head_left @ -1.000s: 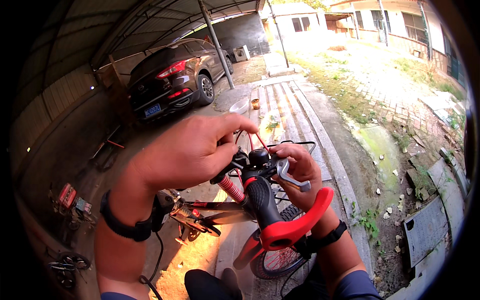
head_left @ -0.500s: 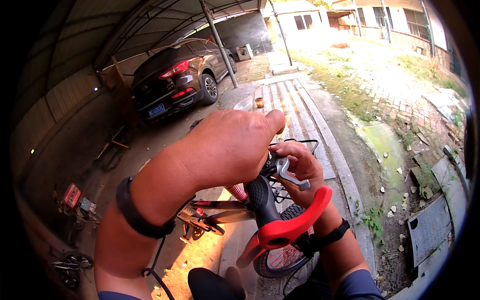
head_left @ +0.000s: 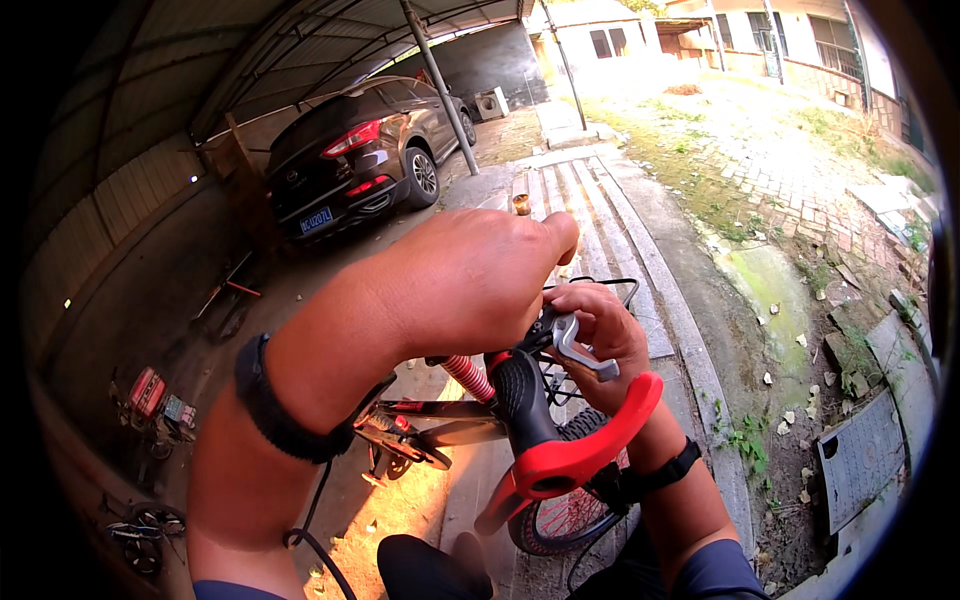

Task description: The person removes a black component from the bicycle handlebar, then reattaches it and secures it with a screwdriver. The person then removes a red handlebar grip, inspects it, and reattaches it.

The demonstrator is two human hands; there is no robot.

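left hand (head_left: 455, 285) over handlebar (head_left: 520, 400), grip unclear | right hand (head_left: 600, 340) closed around brake lever (head_left: 578, 345)

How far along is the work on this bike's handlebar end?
Looks done: the black grip with its red guard sits on the bar. In hand: the right hand is at the silver brake lever, while the left hand hovers above. Whether the lever is fastened cannot be told.
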